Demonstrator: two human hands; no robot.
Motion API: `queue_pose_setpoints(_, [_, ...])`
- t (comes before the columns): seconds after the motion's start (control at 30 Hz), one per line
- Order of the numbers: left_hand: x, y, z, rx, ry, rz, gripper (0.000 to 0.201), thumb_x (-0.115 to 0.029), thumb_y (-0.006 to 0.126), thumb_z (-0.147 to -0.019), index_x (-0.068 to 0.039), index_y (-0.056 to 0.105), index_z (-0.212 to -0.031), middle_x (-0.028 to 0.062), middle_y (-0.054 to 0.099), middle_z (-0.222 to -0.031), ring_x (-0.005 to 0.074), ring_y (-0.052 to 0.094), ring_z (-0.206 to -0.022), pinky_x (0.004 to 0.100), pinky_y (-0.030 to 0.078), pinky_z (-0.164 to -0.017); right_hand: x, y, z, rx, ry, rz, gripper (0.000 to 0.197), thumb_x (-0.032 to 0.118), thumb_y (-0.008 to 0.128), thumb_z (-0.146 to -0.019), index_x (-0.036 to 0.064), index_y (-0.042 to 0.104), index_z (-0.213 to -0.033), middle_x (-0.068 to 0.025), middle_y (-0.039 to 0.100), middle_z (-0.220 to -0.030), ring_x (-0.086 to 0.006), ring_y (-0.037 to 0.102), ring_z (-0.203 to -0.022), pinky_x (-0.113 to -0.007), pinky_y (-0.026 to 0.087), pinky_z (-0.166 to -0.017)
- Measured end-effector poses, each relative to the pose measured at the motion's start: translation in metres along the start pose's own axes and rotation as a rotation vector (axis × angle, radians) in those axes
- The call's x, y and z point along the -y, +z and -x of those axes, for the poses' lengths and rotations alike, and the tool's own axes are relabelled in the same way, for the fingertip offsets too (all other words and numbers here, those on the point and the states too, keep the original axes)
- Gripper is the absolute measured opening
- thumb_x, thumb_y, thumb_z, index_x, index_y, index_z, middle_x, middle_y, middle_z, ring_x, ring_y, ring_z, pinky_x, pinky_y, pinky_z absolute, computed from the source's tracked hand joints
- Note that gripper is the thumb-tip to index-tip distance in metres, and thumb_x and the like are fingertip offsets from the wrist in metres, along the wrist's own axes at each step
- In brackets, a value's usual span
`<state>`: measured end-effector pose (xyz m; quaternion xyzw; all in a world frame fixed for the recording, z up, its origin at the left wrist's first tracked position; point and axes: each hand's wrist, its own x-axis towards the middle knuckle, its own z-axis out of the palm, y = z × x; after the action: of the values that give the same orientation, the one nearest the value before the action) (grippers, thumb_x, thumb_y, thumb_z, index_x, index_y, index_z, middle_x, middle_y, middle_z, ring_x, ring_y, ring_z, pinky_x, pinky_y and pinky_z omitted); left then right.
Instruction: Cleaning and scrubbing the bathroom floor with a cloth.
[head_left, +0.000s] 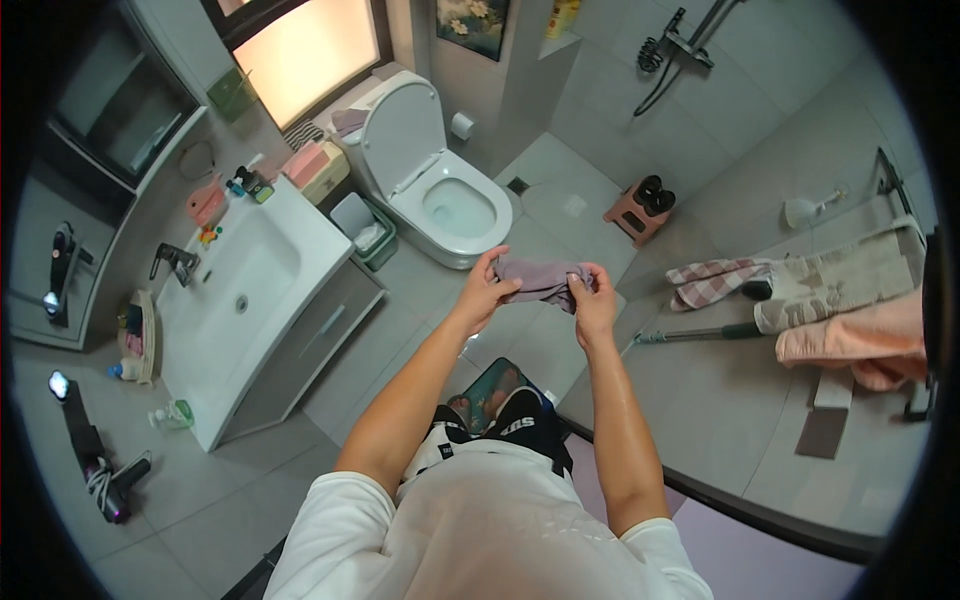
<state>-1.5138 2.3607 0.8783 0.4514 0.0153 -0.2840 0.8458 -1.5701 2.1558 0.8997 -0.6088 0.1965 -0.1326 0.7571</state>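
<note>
A mauve-grey cloth (540, 279) is stretched in a folded band between my two hands, in front of my body. My left hand (485, 293) grips its left end, with the thumb lying on top. At the right end, my right hand (595, 302) pinches the bunched fabric between thumb and fingers. Beyond the cloth stands a white toilet (477, 232) with its lid up and water in the bowl. A similar mauve cloth (349, 122) lies behind the toilet lid.
To the left is a white washbasin (262, 262) with a dark tap (176, 262). A small bin (372, 238) stands between basin and toilet. A pink stool (638, 212) sits in the shower corner. Towels (850, 285) hang along the glass panel at right, near a long-handled tool (700, 333).
</note>
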Motion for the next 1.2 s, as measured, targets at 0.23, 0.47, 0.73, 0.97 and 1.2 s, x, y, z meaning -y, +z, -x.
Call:
queue_pose_setpoints(0.23, [-0.024,-0.035,-0.024,-0.092,0.121,-0.111,0.09,0.012,0.066,-0.086,-0.016,0.027,-0.161,0.0099,0.054,-0.14,0.0227,0.06,-0.123,0.0374,0.053,-0.1,-0.018,0.052,-0.071,0.151,0.096,-0.013,0.023,0.004,0.067,-0.098,0.002,0.059,-0.12,-0.006,0.066,-0.108,-0.0123,0.063,-0.097,-0.027,0.054,-0.085])
queue_pose_setpoints(0.47, [-0.06,-0.043,-0.067,-0.268,0.085,-0.253,0.072,0.01,0.07,-0.086,-0.011,0.045,-0.15,0.0112,0.058,-0.133,0.0235,0.065,-0.114,0.0335,0.056,-0.092,-0.012,0.092,-0.137,0.223,0.145,0.056,0.022,0.013,0.07,-0.1,0.0026,0.061,-0.117,-0.004,0.067,-0.103,-0.0104,0.062,-0.09,-0.027,0.053,-0.08])
queue_pose_setpoints(0.73, [-0.066,-0.039,-0.133,-0.272,0.089,0.06,0.035,-0.013,0.068,-0.098,0.001,0.061,-0.128,0.0106,0.07,-0.119,0.0209,0.069,-0.106,0.0344,0.057,-0.093,-0.001,0.101,-0.204,0.164,0.175,0.197,0.034,0.033,0.071,-0.1,0.0019,0.063,-0.111,-0.0055,0.069,-0.102,-0.0097,0.063,-0.088,-0.027,0.053,-0.075])
queue_pose_setpoints(0.97, [-0.089,0.021,-0.224,-0.113,0.098,0.138,0.053,-0.001,0.07,-0.095,0.0,0.045,-0.142,0.0166,0.06,-0.135,0.0265,0.064,-0.12,0.0396,0.056,-0.103,-0.002,0.07,-0.273,0.095,0.146,0.065,0.034,0.029,0.076,-0.096,0.002,0.065,-0.112,-0.0048,0.068,-0.099,-0.0117,0.062,-0.086,-0.028,0.052,-0.075])
queue_pose_setpoints(1.2, [-0.108,0.075,-0.331,0.095,-0.049,0.045,0.061,0.0,0.069,-0.095,-0.006,0.041,-0.148,0.0133,0.057,-0.138,0.0248,0.06,-0.125,0.0383,0.055,-0.103,0.038,0.026,-0.339,-0.15,0.02,0.332,0.041,0.025,0.08,-0.093,0.0002,0.063,-0.12,-0.0041,0.065,-0.101,-0.009,0.061,-0.089,-0.027,0.051,-0.075])
